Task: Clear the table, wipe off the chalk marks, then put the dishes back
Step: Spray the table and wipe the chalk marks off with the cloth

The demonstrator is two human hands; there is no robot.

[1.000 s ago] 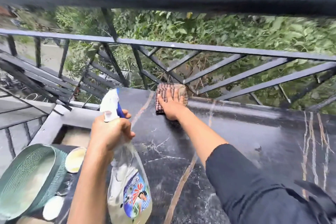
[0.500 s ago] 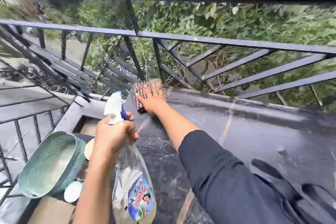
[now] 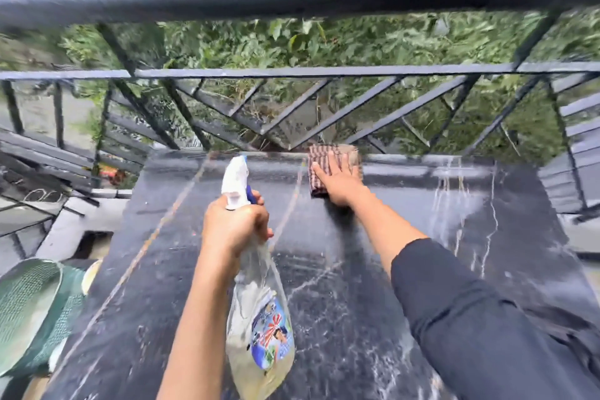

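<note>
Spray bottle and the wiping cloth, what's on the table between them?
Nothing stands there. In the head view, only bare dark table with a thin brownish streak lies between the spray bottle and the cloth.

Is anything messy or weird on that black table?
Yes. Whitish streaks and splatters smear the right and near parts of the black table, away from where the right hand presses the cloth. Left of the table, the green basket lies tipped on its side rather than upright.
</note>
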